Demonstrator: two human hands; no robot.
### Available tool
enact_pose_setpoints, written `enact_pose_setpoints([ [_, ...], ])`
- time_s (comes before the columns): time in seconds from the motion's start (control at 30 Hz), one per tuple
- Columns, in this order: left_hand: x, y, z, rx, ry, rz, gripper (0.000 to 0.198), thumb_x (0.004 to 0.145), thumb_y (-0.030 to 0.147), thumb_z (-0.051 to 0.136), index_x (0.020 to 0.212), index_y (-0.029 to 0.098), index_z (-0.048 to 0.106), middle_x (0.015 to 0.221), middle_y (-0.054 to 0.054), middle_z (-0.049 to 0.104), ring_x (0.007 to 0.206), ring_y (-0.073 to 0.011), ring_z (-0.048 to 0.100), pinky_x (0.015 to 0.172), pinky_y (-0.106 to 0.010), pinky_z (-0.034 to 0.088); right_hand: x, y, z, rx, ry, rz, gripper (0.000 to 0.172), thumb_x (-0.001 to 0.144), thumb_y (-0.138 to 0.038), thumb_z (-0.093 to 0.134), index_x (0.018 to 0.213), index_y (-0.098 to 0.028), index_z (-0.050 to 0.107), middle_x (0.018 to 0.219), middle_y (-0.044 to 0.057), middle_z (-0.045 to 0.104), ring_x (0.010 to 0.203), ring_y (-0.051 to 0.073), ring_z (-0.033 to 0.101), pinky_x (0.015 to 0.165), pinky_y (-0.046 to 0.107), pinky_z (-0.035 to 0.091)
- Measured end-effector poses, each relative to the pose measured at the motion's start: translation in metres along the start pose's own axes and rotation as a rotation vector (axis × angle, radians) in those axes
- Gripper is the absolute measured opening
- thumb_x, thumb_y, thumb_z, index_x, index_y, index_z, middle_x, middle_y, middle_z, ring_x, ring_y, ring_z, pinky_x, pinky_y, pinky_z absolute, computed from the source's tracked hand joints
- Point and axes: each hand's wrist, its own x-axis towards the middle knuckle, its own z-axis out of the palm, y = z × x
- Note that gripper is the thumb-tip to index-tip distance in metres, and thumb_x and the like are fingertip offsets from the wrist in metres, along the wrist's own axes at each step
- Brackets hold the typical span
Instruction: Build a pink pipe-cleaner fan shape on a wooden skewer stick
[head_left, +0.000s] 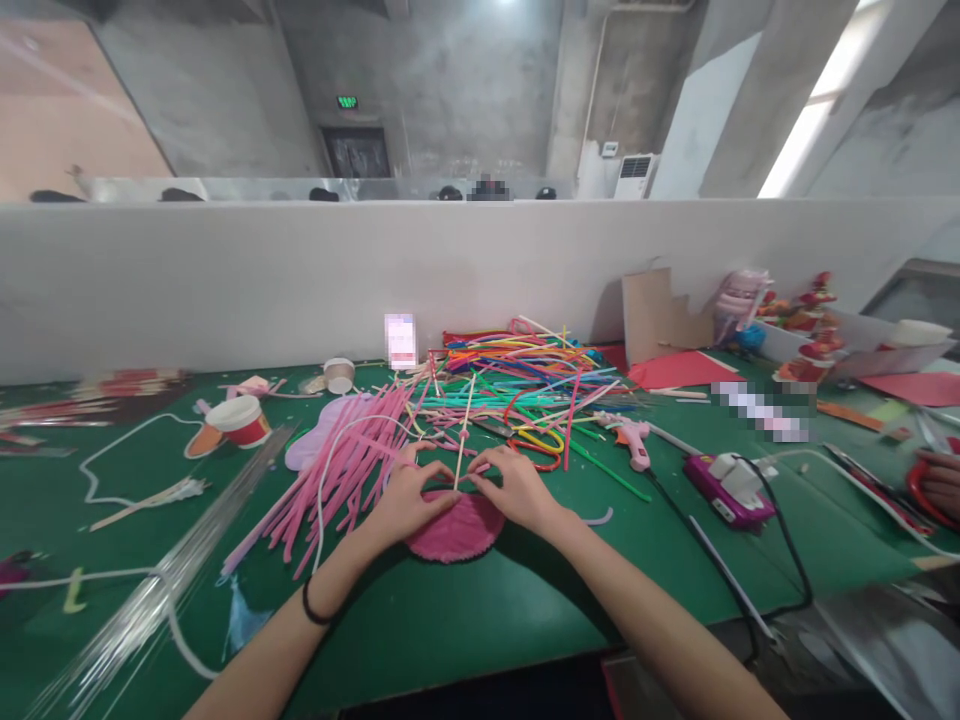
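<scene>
A flat round pink disc of coiled pipe cleaner (456,532) lies on the green table (465,610) in front of me. My left hand (409,497) and my right hand (514,487) both rest on its far edge, fingers curled and pinching a pink pipe cleaner along the rim. A thin wooden stick (463,428) rises between my two hands, leaning away from me. A loose bundle of pink pipe cleaners (330,480) lies just left of my left hand.
A heap of many-coloured pipe cleaners (525,385) fills the middle back. A pink glue gun (632,437), a purple device with a black cable (726,490), paper cups (238,420), silver wires (150,600) and a white partition wall (225,280) surround the spot. Another person's hand (939,487) is at far right.
</scene>
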Motion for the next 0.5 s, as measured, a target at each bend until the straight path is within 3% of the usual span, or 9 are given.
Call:
enact_pose_setpoints([
  [0.13,0.002,-0.007,0.008,0.004,0.043,-0.048,0.025,0.079,0.046,0.067,0.091,0.025,0.074,0.12,-0.011,0.056,0.124,-0.0315,0.048,0.102,-0.048,0.043,0.0,0.005,0.005,-0.008,0.004,-0.004,0.011,0.087,-0.015,0.061,0.093,-0.021,0.068,0.091,0.003,0.072,0.09,0.02,0.061,0.083,0.032,0.046],
  [0.5,0.003,-0.009,0.015,0.012,0.006,-0.124,0.036,0.083,0.053,0.06,0.086,0.019,0.072,0.111,-0.013,0.056,0.113,-0.0308,0.057,0.095,-0.048,0.045,-0.002,0.005,0.007,0.043,0.033,-0.026,0.013,0.087,-0.015,0.061,0.094,-0.022,0.069,0.091,0.004,0.072,0.092,0.02,0.06,0.083,0.033,0.048],
])
